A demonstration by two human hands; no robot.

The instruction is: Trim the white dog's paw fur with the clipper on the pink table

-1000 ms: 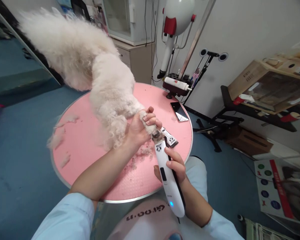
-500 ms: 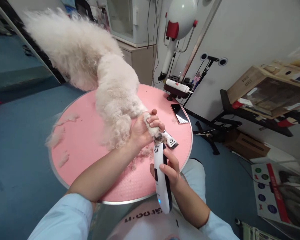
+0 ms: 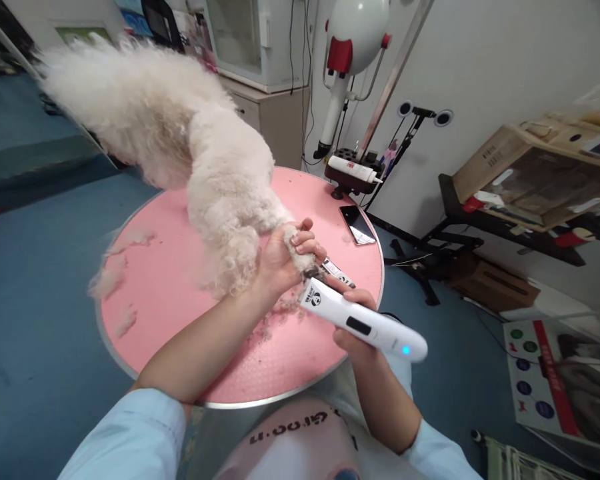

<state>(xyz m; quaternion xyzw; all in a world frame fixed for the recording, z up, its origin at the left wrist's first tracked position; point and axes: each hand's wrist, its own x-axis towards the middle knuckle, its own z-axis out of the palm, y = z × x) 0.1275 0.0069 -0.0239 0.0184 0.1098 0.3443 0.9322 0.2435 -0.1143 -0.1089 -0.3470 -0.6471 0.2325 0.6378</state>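
head view is showing left hand curling round the dog's paw above the pink table, probably steadying it, while right hand is pinching the white clipper slantwise, presumably aiming its end pawward

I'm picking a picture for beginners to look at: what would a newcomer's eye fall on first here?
Probably the fluffy white dog at upper left, over the round pink table, one paw in the person's left hand. Next, the white clipper with its glowing blue light, held in the right hand beside that paw.
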